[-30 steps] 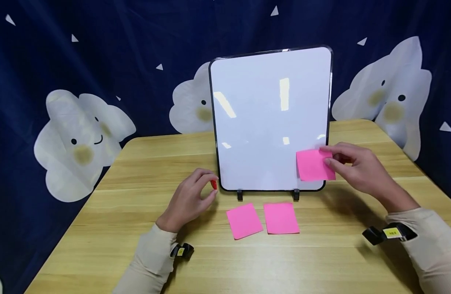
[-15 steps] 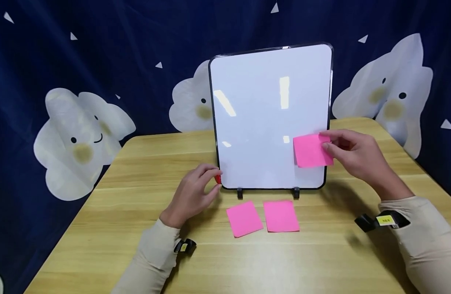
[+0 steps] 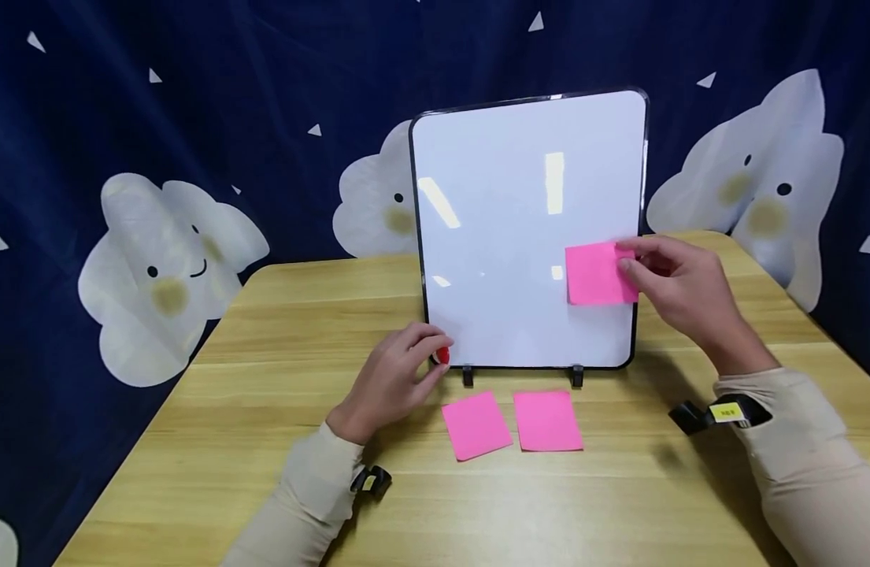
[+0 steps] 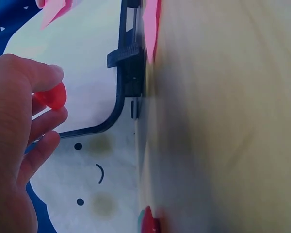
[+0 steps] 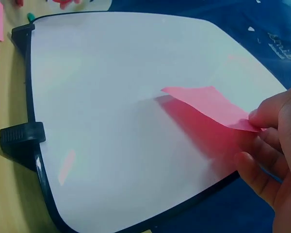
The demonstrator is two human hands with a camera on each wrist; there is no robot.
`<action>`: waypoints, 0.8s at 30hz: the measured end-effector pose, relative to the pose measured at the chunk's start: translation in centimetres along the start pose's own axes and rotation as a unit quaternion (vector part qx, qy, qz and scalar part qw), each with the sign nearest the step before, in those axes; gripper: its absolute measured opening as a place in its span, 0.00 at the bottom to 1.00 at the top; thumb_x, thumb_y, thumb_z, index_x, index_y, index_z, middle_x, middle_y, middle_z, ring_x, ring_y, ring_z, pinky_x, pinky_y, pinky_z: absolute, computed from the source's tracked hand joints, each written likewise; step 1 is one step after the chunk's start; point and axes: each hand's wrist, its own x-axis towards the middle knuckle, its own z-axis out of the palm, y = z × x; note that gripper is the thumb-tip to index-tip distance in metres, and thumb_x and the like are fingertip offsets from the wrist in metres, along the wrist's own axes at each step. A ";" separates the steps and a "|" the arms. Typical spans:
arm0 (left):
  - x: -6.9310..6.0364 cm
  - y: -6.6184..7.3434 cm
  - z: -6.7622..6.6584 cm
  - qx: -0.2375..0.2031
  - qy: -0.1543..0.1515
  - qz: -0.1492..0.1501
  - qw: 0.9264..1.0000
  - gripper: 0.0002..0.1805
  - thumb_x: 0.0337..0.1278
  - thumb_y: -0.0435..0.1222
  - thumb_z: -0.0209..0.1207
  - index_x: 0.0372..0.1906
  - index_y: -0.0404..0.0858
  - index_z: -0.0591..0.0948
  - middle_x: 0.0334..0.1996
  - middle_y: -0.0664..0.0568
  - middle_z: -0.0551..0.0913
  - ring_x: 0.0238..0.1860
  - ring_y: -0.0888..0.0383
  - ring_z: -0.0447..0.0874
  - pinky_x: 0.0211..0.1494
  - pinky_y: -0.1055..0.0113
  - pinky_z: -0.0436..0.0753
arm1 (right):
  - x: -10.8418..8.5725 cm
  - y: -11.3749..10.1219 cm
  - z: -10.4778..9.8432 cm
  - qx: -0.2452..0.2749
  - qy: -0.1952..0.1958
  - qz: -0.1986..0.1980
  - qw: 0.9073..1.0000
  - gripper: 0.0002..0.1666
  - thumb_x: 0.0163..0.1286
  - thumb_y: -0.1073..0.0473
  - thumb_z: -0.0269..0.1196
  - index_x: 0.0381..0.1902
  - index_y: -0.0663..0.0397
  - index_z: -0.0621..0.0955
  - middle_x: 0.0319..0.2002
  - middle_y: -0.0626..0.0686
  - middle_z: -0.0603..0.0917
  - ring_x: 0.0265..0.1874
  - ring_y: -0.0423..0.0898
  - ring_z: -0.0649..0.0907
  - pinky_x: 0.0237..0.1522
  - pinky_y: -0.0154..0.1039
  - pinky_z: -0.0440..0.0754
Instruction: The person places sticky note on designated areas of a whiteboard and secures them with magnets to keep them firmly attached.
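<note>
While the right hand (image 3: pixel 690 287) pinches the right edge of a pink note (image 3: pixel 596 276) between its thumb and fingers, the note is up in front of the white board (image 3: pixel 505 197), at the right side, a bit below the middle. The held edge sticks out from the board, and I can't tell if the other edge touches it. The left hand (image 3: pixel 395 374) is at the bottom left corner of the board, holding a small red thing (image 3: pixel 443 355) with its fingertips, which hide some of it. Two more notes (image 3: pixel 549 422) lie side by side on the table (image 3: pixel 477 512), just on the near side of the board, with a little gap between them; the left one is crooked. The board stands up on two black feet (image 3: pixel 468 377). On the far side hangs a dark blue curtain (image 3: pixel 264 71) with big white clouds (image 3: pixel 137 236).
</note>
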 end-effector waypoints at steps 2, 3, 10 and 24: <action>0.3 0.0 0.0 0.000 0.000 0.003 1.000 0.20 0.55 0.34 0.71 0.53 0.37 0.83 0.49 0.49 0.80 0.43 0.56 0.80 0.49 0.62 0.81 | 0.1 -0.1 0.0 -0.001 0.008 0.002 1.000 0.16 0.70 0.60 0.66 0.55 0.53 0.86 0.35 0.49 0.83 0.30 0.44 0.75 0.27 0.24 0.73; 0.4 0.0 -0.1 -0.001 -0.001 0.004 1.000 0.19 0.56 0.34 0.71 0.53 0.37 0.82 0.49 0.48 0.80 0.43 0.57 0.80 0.49 0.63 0.81 | 0.1 -0.2 0.0 -0.005 0.013 0.004 1.000 0.17 0.70 0.60 0.65 0.55 0.53 0.85 0.35 0.50 0.82 0.31 0.44 0.75 0.28 0.23 0.73; 1.8 -0.3 -1.0 0.000 0.013 0.014 1.000 0.18 0.56 0.33 0.70 0.52 0.35 0.83 0.49 0.47 0.80 0.44 0.55 0.80 0.49 0.63 0.81 | 0.1 -0.2 0.1 -0.016 0.048 -0.004 0.999 0.18 0.70 0.62 0.65 0.57 0.57 0.84 0.39 0.51 0.81 0.34 0.42 0.77 0.34 0.20 0.75; 3.4 0.0 -1.5 0.002 0.031 0.012 0.999 0.18 0.55 0.34 0.71 0.51 0.35 0.84 0.47 0.48 0.81 0.41 0.57 0.80 0.45 0.64 0.83 | 0.8 0.6 1.3 -0.039 0.096 -0.093 0.990 0.16 0.66 0.69 0.66 0.52 0.61 0.86 0.42 0.56 0.84 0.34 0.35 0.76 0.35 0.20 0.72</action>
